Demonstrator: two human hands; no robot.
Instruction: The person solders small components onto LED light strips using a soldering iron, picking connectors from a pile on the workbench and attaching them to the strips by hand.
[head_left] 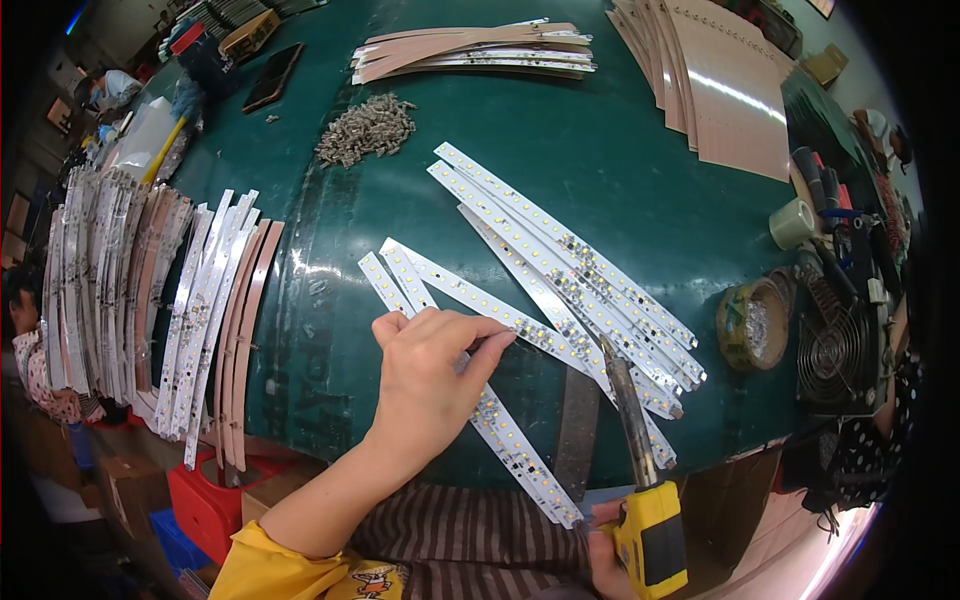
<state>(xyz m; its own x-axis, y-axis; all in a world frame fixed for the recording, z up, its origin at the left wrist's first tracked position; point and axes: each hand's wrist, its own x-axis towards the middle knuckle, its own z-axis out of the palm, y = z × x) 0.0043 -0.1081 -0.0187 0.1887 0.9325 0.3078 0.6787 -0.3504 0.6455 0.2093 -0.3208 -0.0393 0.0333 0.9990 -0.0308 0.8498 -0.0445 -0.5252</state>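
My left hand reaches over the middle of the table, thumb and index finger pinched together at a white LED strip board. Anything between those fingertips is too small to make out. In my right hand, at the lower edge, is a yellow and black soldering gun. Its dark barrel slants up and its tip lies over a fanned group of LED strip boards. Other LED strip boards extend beneath my left hand toward the front edge. Small components dot the boards.
A heap of small metal parts lies beyond the boards, near a stack of strips. Many strips stand at the left. Brown panels, a tape roll and a small fan are on the right.
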